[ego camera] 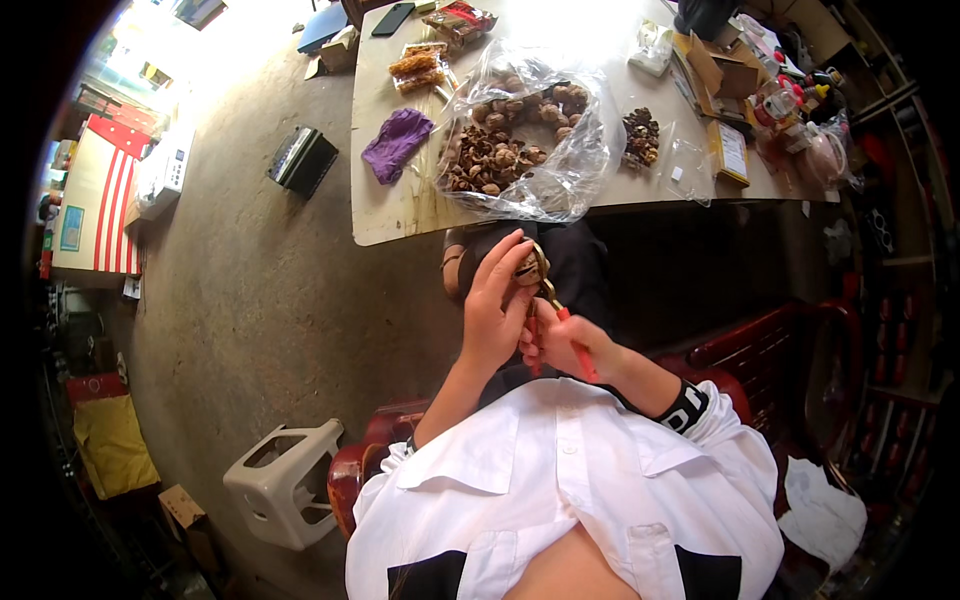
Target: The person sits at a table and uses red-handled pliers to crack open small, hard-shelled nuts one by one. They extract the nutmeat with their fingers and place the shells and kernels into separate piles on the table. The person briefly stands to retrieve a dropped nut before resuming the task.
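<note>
My right hand (566, 341) is closed around the red handles of a nutcracker (583, 356), a plier-like tool with brass-coloured jaws. A walnut (529, 270) sits in those jaws, and my left hand (495, 300) steadies it with the fingers against its side. Both hands are above my lap, just short of the table's front edge. On the table (405, 217) lies an opened clear plastic bag (577, 180) with whole walnuts (551, 112) and broken walnut shells (480, 161). A small heap of dark walnut pieces (641, 135) is to the bag's right.
A purple cloth (396, 145), packaged snacks (418, 67) and a phone (393, 19) lie at the table's left; boxes (729, 154) and bottles (780, 101) crowd its right. A black battery (302, 161) and a plastic stool (285, 484) stand on the floor.
</note>
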The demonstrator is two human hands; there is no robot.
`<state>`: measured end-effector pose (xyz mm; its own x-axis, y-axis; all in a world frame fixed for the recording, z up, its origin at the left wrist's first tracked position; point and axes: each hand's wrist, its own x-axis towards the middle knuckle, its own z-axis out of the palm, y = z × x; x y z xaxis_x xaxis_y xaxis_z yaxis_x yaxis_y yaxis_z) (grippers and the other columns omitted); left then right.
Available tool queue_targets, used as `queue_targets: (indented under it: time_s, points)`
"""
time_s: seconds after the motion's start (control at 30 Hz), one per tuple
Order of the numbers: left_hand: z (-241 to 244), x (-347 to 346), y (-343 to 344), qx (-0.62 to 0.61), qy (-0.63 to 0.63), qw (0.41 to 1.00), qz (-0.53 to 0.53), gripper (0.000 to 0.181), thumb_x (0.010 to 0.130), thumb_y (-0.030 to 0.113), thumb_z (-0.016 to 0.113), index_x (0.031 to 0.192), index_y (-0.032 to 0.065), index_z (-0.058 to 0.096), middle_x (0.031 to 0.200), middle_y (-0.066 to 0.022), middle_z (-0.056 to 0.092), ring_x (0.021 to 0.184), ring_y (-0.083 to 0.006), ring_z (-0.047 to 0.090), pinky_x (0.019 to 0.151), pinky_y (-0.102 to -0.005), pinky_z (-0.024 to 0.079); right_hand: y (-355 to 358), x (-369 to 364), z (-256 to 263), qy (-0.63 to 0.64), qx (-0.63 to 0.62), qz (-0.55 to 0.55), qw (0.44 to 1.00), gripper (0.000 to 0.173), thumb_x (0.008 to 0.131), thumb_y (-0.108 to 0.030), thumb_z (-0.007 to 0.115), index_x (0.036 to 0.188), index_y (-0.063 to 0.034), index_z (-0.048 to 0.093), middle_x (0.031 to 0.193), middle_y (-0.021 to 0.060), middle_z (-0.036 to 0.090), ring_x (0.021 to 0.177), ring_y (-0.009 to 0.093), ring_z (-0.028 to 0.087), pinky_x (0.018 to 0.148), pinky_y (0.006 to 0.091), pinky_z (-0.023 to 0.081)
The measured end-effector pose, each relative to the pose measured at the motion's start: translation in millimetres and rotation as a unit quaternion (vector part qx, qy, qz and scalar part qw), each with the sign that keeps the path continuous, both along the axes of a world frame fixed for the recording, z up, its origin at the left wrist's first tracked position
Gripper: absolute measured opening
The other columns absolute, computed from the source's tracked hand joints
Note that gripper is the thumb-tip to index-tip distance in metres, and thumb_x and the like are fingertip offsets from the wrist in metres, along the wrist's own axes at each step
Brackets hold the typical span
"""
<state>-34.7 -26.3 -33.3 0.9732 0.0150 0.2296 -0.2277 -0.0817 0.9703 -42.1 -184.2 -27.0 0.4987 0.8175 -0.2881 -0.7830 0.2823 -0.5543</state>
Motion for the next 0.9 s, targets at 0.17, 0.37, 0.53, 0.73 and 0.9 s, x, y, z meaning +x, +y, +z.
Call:
queue_targets:
  time_s: [0.17, 0.37, 0.53, 0.73, 0.9]
  points:
    - [-0.6, -0.1, 11.7, 0.088, -0.031, 0.995, 0.026, 0.044, 0.08, -0.008, 0.061, 0.123, -0.0016, 0.057, 0.134, -0.014, 0.054, 0.119, -0.0241, 0.056, 0.096, -0.0329, 0.047, -2.6, 3.2, -4.3, 0.107, 0.005, -0.012, 0.994, 0.075, 0.085, -0.078, 0.031, 0.118, -0.0119, 0.046, 0.09, 0.0004, 0.045, 0.076, 0.013, 0.043, 0.072, 0.0293, 0.038]
    - [-20.4, 4.1, 44.5, 0.067, -0.051, 0.996, -0.041, 0.034, 0.081, -0.01, 0.061, 0.114, -0.001, 0.062, 0.127, -0.0151, 0.06, 0.114, -0.0263, 0.059, 0.095, -0.0324, 0.048, -12.5, 8.2, -16.3, 0.176, 0.047, 0.046, 0.982, 0.082, 0.087, -0.076, 0.033, 0.135, -0.01, 0.042, 0.089, 0.0005, 0.047, 0.073, 0.014, 0.043, 0.07, 0.029, 0.039]
    - [-16.8, 2.6, 39.3, 0.035, 0.029, 0.999, -0.025, 0.038, 0.081, -0.005, 0.066, 0.117, 0.0012, 0.061, 0.131, -0.0141, 0.055, 0.116, -0.0257, 0.057, 0.093, -0.033, 0.05, -14.4, 15.0, -16.5, 0.17, -0.031, 0.016, 0.985, 0.068, 0.092, -0.065, 0.038, 0.13, -0.0094, 0.045, 0.085, 0.0002, 0.05, 0.07, 0.012, 0.044, 0.066, 0.0265, 0.04]
    - [-174.6, -20.6, 54.9, 0.179, 0.101, 0.967, 0.151, 0.038, 0.097, 0.026, 0.051, 0.126, 0.0025, 0.056, 0.131, -0.0149, 0.054, 0.122, -0.0266, 0.051, 0.105, -0.037, 0.038, -3.2, 24.4, -14.0, -0.052, -0.281, -0.015, 0.958, 0.036, 0.094, -0.024, 0.056, 0.125, -0.0069, 0.048, 0.084, 0.0011, 0.048, 0.07, 0.01, 0.046, 0.064, 0.0273, 0.043]
    - [-195.2, -45.0, 66.9, 0.032, 0.232, 0.961, 0.149, 0.035, 0.094, 0.026, 0.055, 0.12, 0.0022, 0.06, 0.125, -0.0175, 0.058, 0.119, -0.0296, 0.053, 0.102, -0.0349, 0.04, -5.8, 34.4, -64.4, -0.563, -0.495, -0.057, 0.659, 0.042, 0.081, 0.003, 0.057, 0.121, -0.0023, 0.048, 0.095, 0.0157, 0.051, 0.087, 0.032, 0.054, 0.075, 0.0393, 0.046]
